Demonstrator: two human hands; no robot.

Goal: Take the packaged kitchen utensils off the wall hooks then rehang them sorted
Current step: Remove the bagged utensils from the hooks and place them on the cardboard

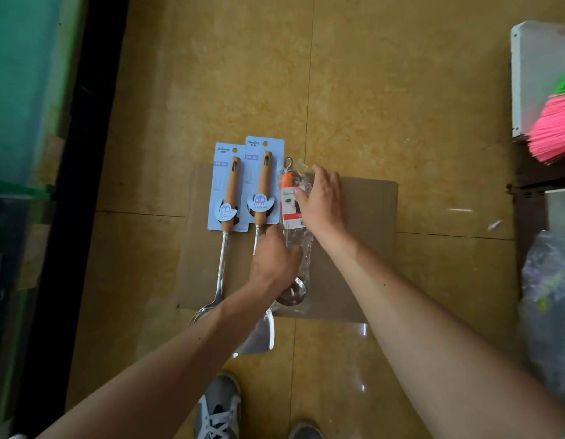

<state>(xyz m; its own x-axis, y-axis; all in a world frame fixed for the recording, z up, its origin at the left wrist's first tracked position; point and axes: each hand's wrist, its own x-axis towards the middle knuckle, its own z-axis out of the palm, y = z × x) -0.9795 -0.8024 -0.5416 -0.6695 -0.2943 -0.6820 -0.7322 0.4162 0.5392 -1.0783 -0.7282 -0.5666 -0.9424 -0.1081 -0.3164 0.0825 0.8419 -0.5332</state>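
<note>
Down at 6 o'clock there's a pair of grey shoes (217, 407) on the yellow tiled floor (401, 90); both bare forearms reach up from there to a flat cardboard sheet (363, 248) in the middle. Three utensils lie side by side on it, handles toward 12; the left spatula (231, 191) and middle spatula (263, 191) have wooden handles on pale blue cards, and the ladle (292, 293) at their 3 o'clock side sits in a clear bag with an orange handle. The left hand (273, 261) is low between the middle spatula's shaft and the ladle's stem, thumb touching the bag; honestly can't tell if it's holding anything. The right hand (322, 201) lies on the ladle's handle end, fingers loose and fairly straight, thumb on the paper label, not wrapped around it. Over at 3 o'clock: a white shelf (534, 74), pink broom bristles (553, 131), a plastic sack (550, 296).
</note>
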